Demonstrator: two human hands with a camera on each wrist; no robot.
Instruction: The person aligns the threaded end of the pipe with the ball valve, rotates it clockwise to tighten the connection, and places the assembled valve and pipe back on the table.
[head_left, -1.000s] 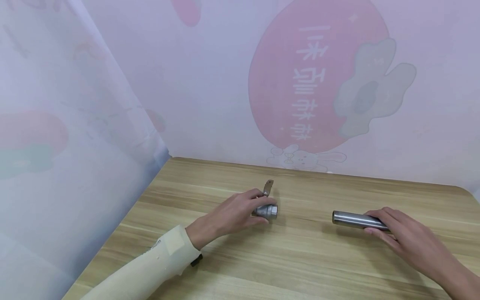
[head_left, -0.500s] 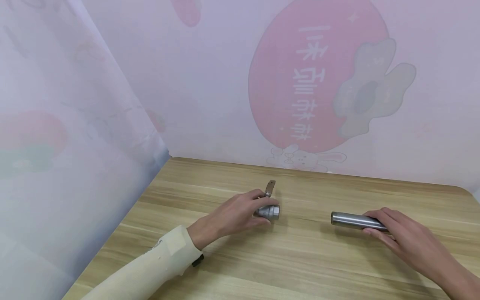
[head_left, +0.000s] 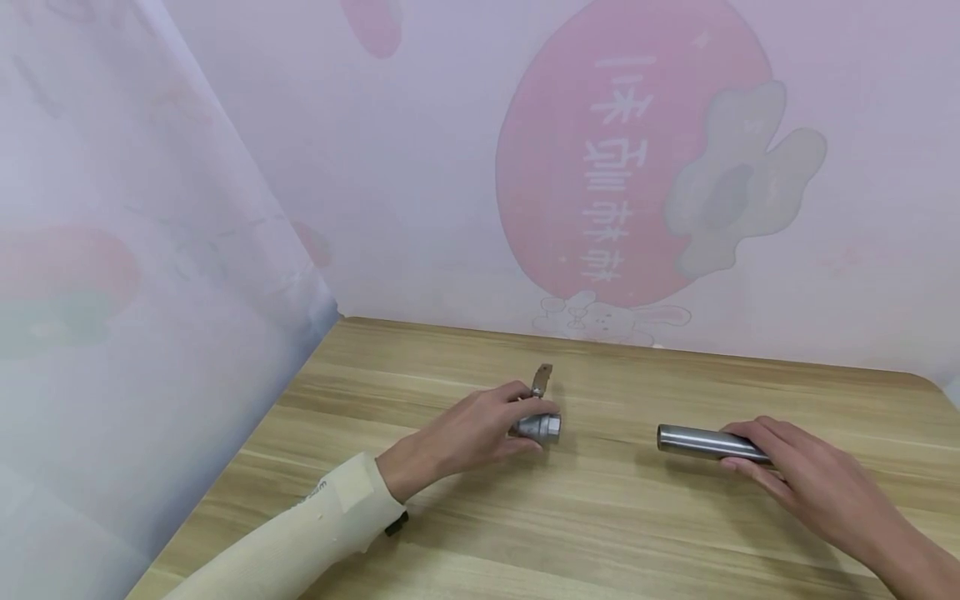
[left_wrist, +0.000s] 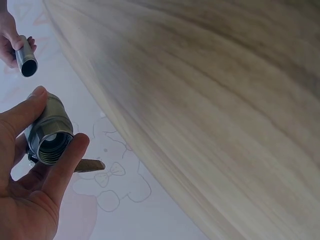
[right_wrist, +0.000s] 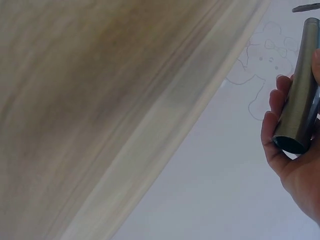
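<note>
My left hand grips a metal ball valve between thumb and fingers, its hexagonal end facing right. The valve's brownish lever handle sticks up past the fingers. In the left wrist view the threaded opening of the ball valve shows. Off to the right, my right hand holds a smooth steel pipe with its hollow end toward the valve. A gap separates pipe and valve. The right wrist view has fingers wrapped round the steel pipe, its near end open.
Under both hands lies a wood-grain table. A pale printed curtain hangs along its back edge and another stretch of it at the left. A small black object shows beneath the left cuff.
The pipe and right hand have shifted slightly left. The valve in the left hand has moved a little to the right, so the gap is somewhat narrower.
</note>
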